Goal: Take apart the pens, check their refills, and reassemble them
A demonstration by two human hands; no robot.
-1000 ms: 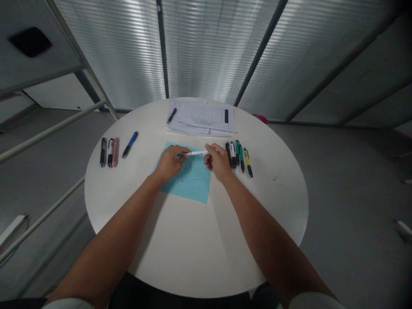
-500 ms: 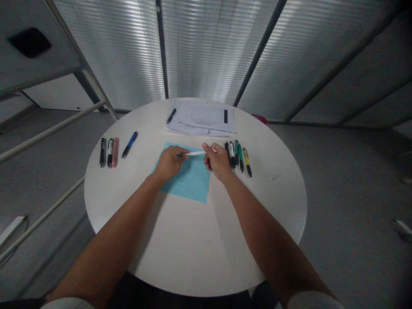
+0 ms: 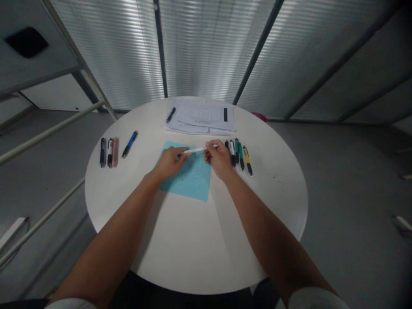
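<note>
A white pen (image 3: 195, 150) spans the gap between my two hands, a little tilted with its right end higher. My left hand (image 3: 170, 163) pinches its left end, where a dark part shows at the fingertips. The fingers of my right hand (image 3: 219, 159) are closed on the other end, and the tip pokes out past the thumb. Beneath both hands lies a light blue sheet of paper (image 3: 186, 182) with faint marks on it. Just right of my right hand lie several pens, among them a white pen (image 3: 232, 153), a green pen (image 3: 241, 156) and a yellow pen (image 3: 247, 161).
On the round white table (image 3: 193, 244), a stack of printed papers (image 3: 202, 116) with a black pen (image 3: 171, 114) lies at the back. At left are a dark pen (image 3: 102, 152), a black-and-white pen (image 3: 110, 153), a pink one (image 3: 115, 152) and a blue pen (image 3: 130, 144).
The right end of the white pen has risen slightly, and the fingers of my right hand have shifted around it. My left hand keeps its hold in nearly the same place.
</note>
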